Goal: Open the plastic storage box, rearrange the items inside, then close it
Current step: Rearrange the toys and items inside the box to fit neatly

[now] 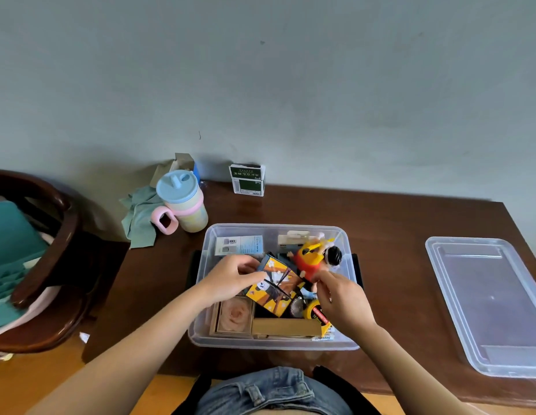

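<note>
Over the open box (200, 310), left hand (230, 278) grips carton (275, 290), right hand (341, 301) pinches figurine (313, 260).

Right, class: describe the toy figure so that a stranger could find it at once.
Start at the clear storage box on the brown table. Look to its far right corner, above the right hand. The toy figure lies there: red and yellow body, black hair, the only doll among flat boxes.

Home setting, dark wooden table (410, 223) against painted wall, child's sippy cup (184, 202) at 10 o'clock, wooden armchair (60, 235) at 9 o'clock
</note>
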Demonstrator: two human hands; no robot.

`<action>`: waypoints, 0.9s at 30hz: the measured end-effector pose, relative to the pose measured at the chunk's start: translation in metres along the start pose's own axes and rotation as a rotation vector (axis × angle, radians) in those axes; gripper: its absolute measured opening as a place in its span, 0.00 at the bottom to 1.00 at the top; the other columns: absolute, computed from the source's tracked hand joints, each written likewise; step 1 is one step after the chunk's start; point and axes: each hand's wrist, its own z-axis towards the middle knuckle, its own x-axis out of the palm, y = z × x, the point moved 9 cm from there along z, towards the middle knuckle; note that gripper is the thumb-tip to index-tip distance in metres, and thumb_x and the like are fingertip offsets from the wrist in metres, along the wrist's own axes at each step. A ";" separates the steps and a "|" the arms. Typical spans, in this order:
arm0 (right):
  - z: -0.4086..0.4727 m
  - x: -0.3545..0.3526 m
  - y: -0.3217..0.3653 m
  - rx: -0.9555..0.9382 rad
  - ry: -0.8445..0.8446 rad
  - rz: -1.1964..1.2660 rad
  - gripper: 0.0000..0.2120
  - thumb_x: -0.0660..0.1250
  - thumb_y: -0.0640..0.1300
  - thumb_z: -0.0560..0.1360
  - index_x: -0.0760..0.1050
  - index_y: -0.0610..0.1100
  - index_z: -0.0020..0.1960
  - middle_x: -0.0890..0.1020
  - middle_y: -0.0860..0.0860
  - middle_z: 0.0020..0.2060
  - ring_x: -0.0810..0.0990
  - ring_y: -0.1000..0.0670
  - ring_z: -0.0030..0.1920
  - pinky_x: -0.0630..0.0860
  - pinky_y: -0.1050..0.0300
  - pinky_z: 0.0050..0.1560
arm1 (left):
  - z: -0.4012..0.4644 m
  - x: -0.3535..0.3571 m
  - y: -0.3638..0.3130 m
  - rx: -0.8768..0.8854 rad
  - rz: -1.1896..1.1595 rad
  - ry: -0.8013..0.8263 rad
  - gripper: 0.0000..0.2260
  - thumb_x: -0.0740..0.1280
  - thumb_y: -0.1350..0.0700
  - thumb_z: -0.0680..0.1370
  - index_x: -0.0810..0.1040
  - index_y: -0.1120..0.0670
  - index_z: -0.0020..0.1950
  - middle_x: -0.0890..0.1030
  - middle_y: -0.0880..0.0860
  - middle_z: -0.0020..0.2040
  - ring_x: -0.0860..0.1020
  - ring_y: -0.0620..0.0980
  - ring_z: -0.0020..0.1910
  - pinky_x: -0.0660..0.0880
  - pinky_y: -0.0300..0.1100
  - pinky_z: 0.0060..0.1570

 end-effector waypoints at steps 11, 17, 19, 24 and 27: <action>0.009 0.000 0.049 0.212 0.387 1.047 0.17 0.62 0.45 0.79 0.68 0.49 0.67 0.80 0.48 0.54 0.83 0.52 0.48 0.81 0.56 0.39 | -0.007 0.002 0.008 -0.114 -0.482 -0.004 0.20 0.70 0.40 0.67 0.83 0.50 0.53 0.84 0.53 0.52 0.80 0.52 0.56 0.72 0.55 0.63; 0.008 0.017 0.060 0.195 0.559 1.180 0.31 0.67 0.35 0.76 0.62 0.59 0.71 0.79 0.43 0.59 0.81 0.46 0.56 0.80 0.54 0.50 | -0.008 -0.005 -0.003 -0.081 -0.483 -0.007 0.19 0.69 0.36 0.66 0.85 0.49 0.45 0.85 0.52 0.48 0.83 0.49 0.51 0.76 0.48 0.57; 0.008 0.023 0.060 0.206 0.564 1.222 0.34 0.67 0.33 0.75 0.61 0.61 0.71 0.79 0.44 0.60 0.81 0.45 0.57 0.79 0.53 0.53 | -0.010 -0.010 -0.001 -0.076 -0.524 -0.038 0.20 0.68 0.37 0.68 0.84 0.50 0.48 0.85 0.53 0.48 0.83 0.49 0.50 0.78 0.44 0.52; 0.011 0.041 0.071 0.240 0.571 1.235 0.30 0.63 0.36 0.78 0.57 0.60 0.71 0.79 0.47 0.59 0.80 0.47 0.58 0.79 0.51 0.56 | -0.018 -0.031 0.008 -0.027 -0.502 -0.181 0.06 0.68 0.53 0.77 0.82 0.49 0.52 0.83 0.52 0.52 0.82 0.47 0.51 0.79 0.38 0.45; 0.019 0.054 0.081 0.198 0.572 0.936 0.25 0.59 0.40 0.80 0.54 0.57 0.71 0.81 0.49 0.54 0.81 0.48 0.54 0.78 0.49 0.57 | -0.021 -0.042 0.004 0.076 -0.140 -0.206 0.09 0.65 0.58 0.79 0.79 0.46 0.53 0.78 0.44 0.55 0.77 0.39 0.55 0.73 0.28 0.49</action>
